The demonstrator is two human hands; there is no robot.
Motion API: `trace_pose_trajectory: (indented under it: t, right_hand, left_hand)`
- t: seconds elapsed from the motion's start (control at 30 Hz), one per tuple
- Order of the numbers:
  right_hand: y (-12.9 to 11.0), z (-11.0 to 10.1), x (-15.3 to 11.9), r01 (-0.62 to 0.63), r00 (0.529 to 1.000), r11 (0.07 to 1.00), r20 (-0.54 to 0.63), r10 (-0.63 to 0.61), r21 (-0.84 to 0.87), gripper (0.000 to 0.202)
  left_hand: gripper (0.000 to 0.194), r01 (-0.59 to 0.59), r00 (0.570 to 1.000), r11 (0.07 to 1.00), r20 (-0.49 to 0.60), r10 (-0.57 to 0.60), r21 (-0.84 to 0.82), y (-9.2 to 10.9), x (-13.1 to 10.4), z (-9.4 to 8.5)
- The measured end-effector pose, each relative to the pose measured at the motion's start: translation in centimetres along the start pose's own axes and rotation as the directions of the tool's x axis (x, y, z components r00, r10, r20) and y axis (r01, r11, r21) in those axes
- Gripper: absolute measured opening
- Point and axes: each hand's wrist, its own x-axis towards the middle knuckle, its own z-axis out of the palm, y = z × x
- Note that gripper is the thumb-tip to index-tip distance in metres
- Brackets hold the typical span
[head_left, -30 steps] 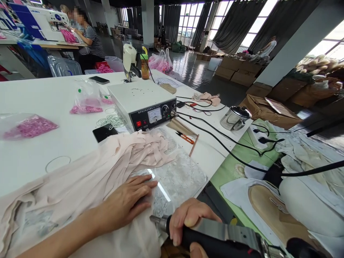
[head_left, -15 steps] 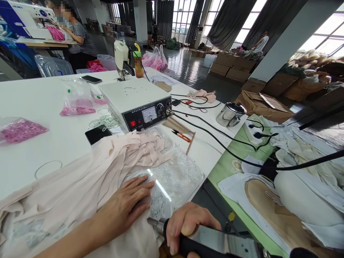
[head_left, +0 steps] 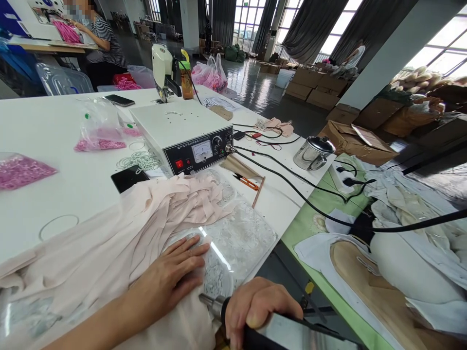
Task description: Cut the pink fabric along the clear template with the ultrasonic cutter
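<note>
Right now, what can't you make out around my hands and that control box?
Head view: rear end of the handheld tool, cut off by the bottom edge.
Head view: palm of the left hand, hidden by its back.
Head view: underside of the right hand, hidden by the tool and bottom edge.
Head view: reading of the meter on the control box, too small.

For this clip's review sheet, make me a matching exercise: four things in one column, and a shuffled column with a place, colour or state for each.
1. left hand
2. right hand
3. thread snips
4. lidded mug

A. orange
B. near the white table's right edge
C. gripping a black-and-silver tool
D. resting on pale pink fabric

Right pairs: 1-D, 2-C, 3-A, 4-B
</note>
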Motion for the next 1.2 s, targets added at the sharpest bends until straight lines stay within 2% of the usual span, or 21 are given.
trace_pose_trajectory:
  t: [0.07, 0.13, 0.27, 0.4, 0.6, 0.73, 0.87, 1.0, 1.1, 1.2]
  right_hand:
    - [-0.3, 0.4, 0.5, 0.174, 0.985, 0.981, -0.019, -0.173, 0.089, 0.042]
    - [-0.6, 0.7, 0.9, 0.24, 0.97, 0.965, -0.059, -0.235, 0.11, 0.047]
    - [-1.3, 1.1, 1.0, 0.21, 0.976, 0.974, -0.078, -0.204, 0.086, 0.05]
    - [-1.5, 1.0, 0.7, 0.177, 0.983, 0.982, -0.055, -0.173, 0.062, 0.047]
    - [-1.1, 1.0, 0.9, 0.232, 0.972, 0.971, -0.038, -0.23, 0.062, 0.051]
    - [-1.1, 1.0, 0.9, 0.22, 0.975, 0.974, -0.058, -0.217, 0.059, 0.051]
    - [-1.0, 1.4, 0.4, 0.209, 0.973, 0.974, -0.115, -0.199, 0.088, 0.033]
    - [-0.7, 1.8, 0.1, 0.178, 0.973, 0.976, -0.169, -0.156, 0.127, 0.009]
    - [-0.7, 1.9, 0.3, 0.153, 0.982, 0.976, -0.13, -0.134, 0.154, 0.014]
    - [-0.9, 1.5, 0.9, 0.079, 0.993, 0.983, -0.1, -0.063, 0.163, 0.026]
  left_hand:
    - [0.017, -0.007, 1.0, 1.0, 0.012, 0.008, -0.014, 0.0, 0.1, -0.3]
    - [0.018, -0.019, 1.0, 0.999, 0.024, 0.02, -0.039, -0.1, 0.2, -0.7]
    - [0.018, -0.044, 0.999, 0.995, 0.026, 0.047, -0.084, -0.5, 0.3, -0.9]
    - [0.019, -0.073, 0.996, 0.996, 0.049, 0.075, -0.055, -1.2, -0.1, -0.5]
    - [0.025, -0.014, 1.0, 0.998, 0.002, 0.014, -0.057, -1.0, -0.5, 0.2]
    - [0.023, -0.015, 1.0, 0.998, 0.022, 0.016, -0.055, -0.7, -0.3, -0.2]
    - [0.016, -0.044, 0.997, 0.999, 0.069, 0.045, -0.02, -0.5, -0.1, -0.5]
    - [0.015, 0.005, 0.998, 1.0, 0.061, -0.006, 0.01, 0.2, -0.2, -0.2]
    - [0.019, 0.036, 0.999, 0.999, 0.026, -0.037, 0.037, 0.6, -0.4, 0.2]
    - [0.017, 0.016, 1.0, 0.999, -0.01, -0.015, 0.049, 0.4, -0.6, 0.6]
